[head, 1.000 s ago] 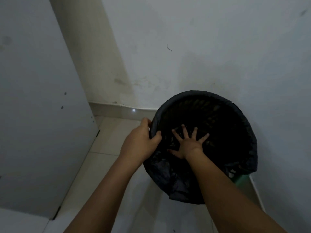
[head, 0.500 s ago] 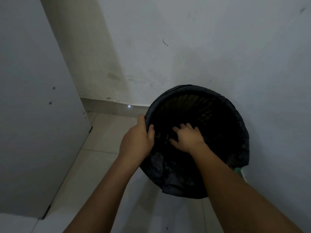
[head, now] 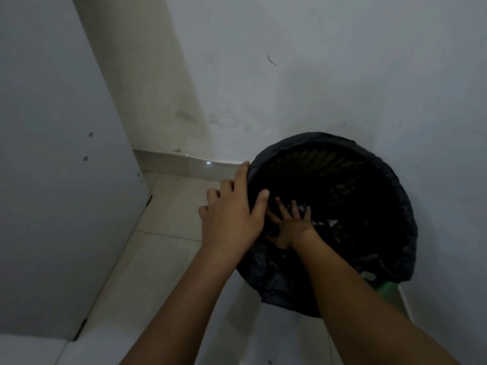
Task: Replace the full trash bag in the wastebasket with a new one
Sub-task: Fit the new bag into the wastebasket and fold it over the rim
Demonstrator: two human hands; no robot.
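While the round wastebasket (head: 395, 180) stands on the pale tiled floor (head: 171, 233) against the white wall (head: 316, 75), the person works at lining it. At the wastebasket's left rim, the left hand (head: 232, 212) holds the edge of the thin black plastic trash bag (head: 276, 285), thumb hooked over the inside of the rim and fingers lying down the outside. Just right of it, inside the wastebasket, the right hand (head: 290, 227) presses down with fingers spread apart and straight, gripping nothing. To do this step well, it seems wise to keep the rim pinned with the left hand while the right pushes the film down and outward, letting trapped air escape without tearing it. The bag looks slack and wrinkled, folded over the rim all round, with a loose flap hanging down the near side. Ribbed slats show faintly through it on the far inner wall.
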